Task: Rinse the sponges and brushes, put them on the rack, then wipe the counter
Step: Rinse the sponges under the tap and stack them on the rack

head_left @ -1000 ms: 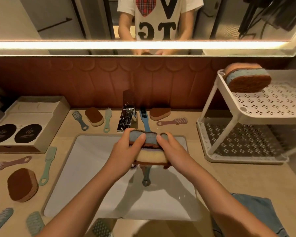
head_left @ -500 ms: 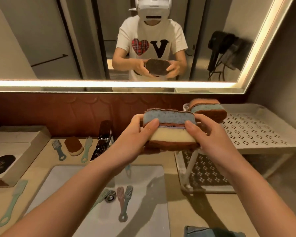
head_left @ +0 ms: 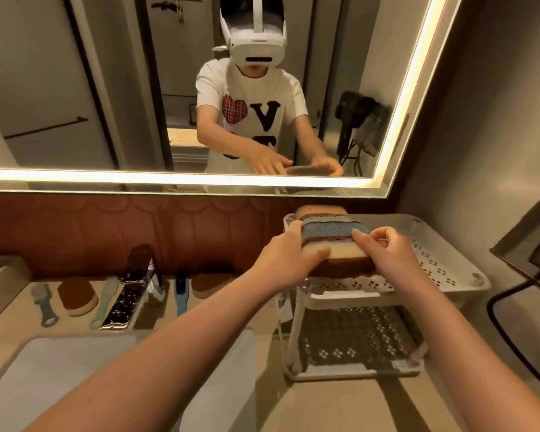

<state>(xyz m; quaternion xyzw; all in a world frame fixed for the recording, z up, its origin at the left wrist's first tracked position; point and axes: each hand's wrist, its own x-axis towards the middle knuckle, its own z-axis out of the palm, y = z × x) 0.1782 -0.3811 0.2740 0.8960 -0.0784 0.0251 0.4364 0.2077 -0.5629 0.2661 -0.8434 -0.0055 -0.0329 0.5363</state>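
A: Where do your hands stand?

B: Your left hand (head_left: 289,254) and right hand (head_left: 387,252) pinch a stack of sponges (head_left: 332,243) from either end, fingers closed on its sides, a blue one on top and a cream one beneath. The stack sits at the front left corner of the rack (head_left: 449,275), on its upper tier, just in front of another sponge (head_left: 320,211) lying there.

A: Is it resting on the tier?

B: You cannot tell; the bottom edge looks level with the rim.

A: How do you set it down well?

B: Lower it flat onto the perforated tray, clear of the rim, so it cannot tip off the edge. Keep it beside the rear sponge, not on it, so both drain. Then open both hands together. More brushes (head_left: 180,293) and sponges wait on the worktop (head_left: 334,400) by the tap (head_left: 128,294).
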